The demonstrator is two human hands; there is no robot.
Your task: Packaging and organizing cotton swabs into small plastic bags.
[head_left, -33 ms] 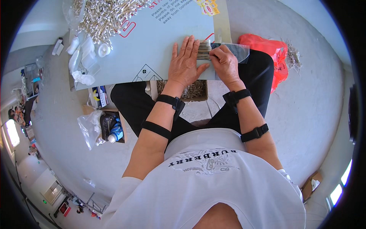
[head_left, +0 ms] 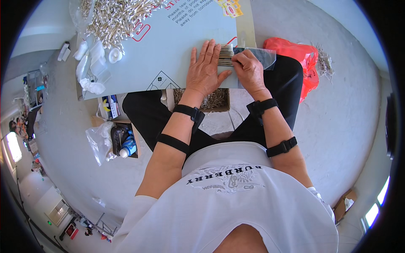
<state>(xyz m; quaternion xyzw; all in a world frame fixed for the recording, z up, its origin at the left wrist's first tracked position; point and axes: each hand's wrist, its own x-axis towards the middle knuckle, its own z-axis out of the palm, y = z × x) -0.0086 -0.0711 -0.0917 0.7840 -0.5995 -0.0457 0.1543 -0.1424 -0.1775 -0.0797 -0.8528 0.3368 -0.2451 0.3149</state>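
My left hand (head_left: 205, 69) lies palm down on a grey-blue board (head_left: 143, 63), fingers stretched out and its edge against the left ends of a flat row of cotton swabs (head_left: 225, 51). At the row's right end, my right hand (head_left: 249, 72) has its fingers curled in a pinch at a clear plastic bag (head_left: 268, 57). The fingertips hide the bag's mouth and the nearest swab ends. From there the bag reaches past the board's right edge, over my leg. A big heap of loose cotton swabs (head_left: 120, 23) covers the board's far left.
Crumpled clear plastic (head_left: 97, 61) and a white roll (head_left: 115, 55) sit at the board's left. Under the board stands a carton of swabs (head_left: 217, 101). A red plastic bag (head_left: 295, 55) is on the floor at right; an open box (head_left: 134, 141) stands at left.
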